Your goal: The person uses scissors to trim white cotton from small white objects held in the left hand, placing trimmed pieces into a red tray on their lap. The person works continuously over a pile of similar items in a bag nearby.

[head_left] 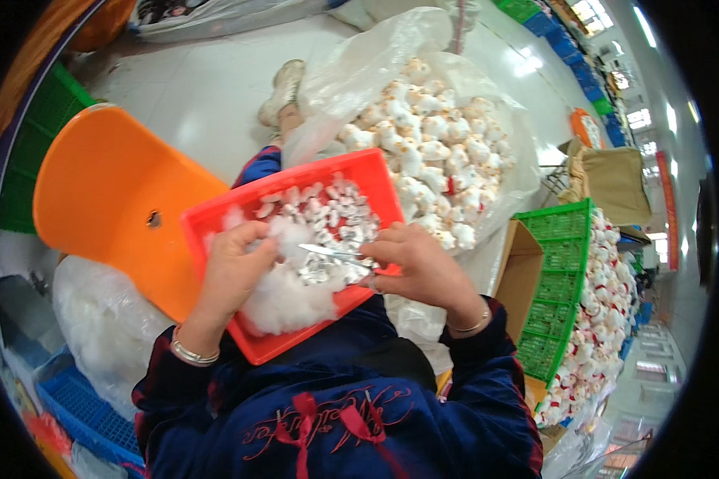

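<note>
A red plastic tray (294, 170) rests tilted across my lap. Fluffy white stuffing (289, 302) fills its near left part, and many small silvery-white pieces (339, 209) lie over the rest. My left hand (236, 263) is over the tray's left side, thumb and fingers pinched together at the stuffing; whatever lies between the fingertips is too small to make out. In my right hand (419, 263), at the tray's right edge, is a slim pointed silver tool that looks like scissors (327, 251). Its tip points left toward my left hand, above the pieces.
An orange chair (108, 188) stands at the left, beside a plastic bag of white material (104, 319) and a blue crate (88, 407). Ahead, small white plush pieces (435, 152) heap on clear plastic sheeting (367, 64). A green crate (547, 279) and a cardboard box (519, 267) stand right.
</note>
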`<state>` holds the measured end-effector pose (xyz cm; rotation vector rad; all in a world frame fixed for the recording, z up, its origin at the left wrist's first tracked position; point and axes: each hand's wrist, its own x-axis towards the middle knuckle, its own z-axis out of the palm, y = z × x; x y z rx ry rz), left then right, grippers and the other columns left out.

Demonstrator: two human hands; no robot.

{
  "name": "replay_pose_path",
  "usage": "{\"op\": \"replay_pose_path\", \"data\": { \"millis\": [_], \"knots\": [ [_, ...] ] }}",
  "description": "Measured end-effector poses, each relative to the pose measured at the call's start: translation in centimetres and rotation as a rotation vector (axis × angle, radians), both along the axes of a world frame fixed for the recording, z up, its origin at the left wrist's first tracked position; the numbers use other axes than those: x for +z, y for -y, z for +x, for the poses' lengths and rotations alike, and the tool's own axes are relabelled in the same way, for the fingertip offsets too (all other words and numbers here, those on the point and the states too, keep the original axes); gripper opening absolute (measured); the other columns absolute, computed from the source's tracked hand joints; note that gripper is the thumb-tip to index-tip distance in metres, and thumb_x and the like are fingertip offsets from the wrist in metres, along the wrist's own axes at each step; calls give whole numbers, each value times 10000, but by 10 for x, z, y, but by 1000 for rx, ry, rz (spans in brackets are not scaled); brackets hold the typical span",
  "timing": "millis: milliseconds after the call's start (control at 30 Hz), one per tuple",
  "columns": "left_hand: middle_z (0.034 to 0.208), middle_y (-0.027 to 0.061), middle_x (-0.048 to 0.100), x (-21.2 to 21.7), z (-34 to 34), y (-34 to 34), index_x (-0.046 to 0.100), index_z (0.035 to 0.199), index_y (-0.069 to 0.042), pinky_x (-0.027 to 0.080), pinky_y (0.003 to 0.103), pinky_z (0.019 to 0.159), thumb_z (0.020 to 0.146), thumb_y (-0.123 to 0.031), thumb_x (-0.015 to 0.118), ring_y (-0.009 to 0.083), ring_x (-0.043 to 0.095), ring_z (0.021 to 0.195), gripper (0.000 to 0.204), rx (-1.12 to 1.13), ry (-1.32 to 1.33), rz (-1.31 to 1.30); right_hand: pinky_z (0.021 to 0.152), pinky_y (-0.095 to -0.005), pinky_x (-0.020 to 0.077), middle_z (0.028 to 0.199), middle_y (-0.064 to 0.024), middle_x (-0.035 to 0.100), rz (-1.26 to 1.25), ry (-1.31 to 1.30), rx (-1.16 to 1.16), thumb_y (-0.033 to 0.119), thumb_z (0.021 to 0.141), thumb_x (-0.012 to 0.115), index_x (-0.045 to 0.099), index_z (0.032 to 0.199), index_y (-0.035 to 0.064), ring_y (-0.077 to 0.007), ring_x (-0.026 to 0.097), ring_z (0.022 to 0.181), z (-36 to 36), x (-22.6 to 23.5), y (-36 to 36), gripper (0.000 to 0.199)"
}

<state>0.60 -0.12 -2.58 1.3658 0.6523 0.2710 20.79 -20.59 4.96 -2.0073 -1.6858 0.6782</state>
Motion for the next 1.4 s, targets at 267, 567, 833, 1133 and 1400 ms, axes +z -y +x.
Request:
{"op": "replay_pose_path", "data": {
  "millis": [267,567,833,1133,1400],
  "knots": [
    [850,-8,705,12,2,1,742,1106,14,441,185,632,984,-124,681,13,555,694,194,-2,81,-145,804,-444,505,891,-115,673,-15,95,-27,224,790,797,733,1069,57,-329,641,899,-4,-3,5,332],
    [942,-1,716,7,6,-1,724,1077,-17,513,239,754,928,-157,741,57,623,834,205,32,-17,149,776,-437,507,895,-120,663,23,-14,-45,160,757,805,729,1058,40,-332,636,898,-3,-2,6,333],
    [871,-22,698,21,2,-2,741,1120,-2,465,190,675,968,-132,730,22,585,741,200,-10,57,-199,750,-426,489,856,-99,656,-27,30,-75,178,762,815,736,1044,58,-315,630,882,-4,-6,4,317],
    [899,0,715,18,3,1,748,1103,8,483,206,670,963,-151,730,27,606,760,213,-191,8,-35,795,-438,502,877,-103,674,-75,-6,-29,185,751,811,738,1055,53,-314,639,908,-6,-8,0,339],
    [976,20,706,10,9,-7,697,1073,-18,528,220,760,970,-119,697,55,642,852,145,60,15,-197,943,-434,463,1067,-128,649,-47,57,-83,235,713,847,678,1174,36,-340,579,1084,-8,-3,6,529]
  ]
}}
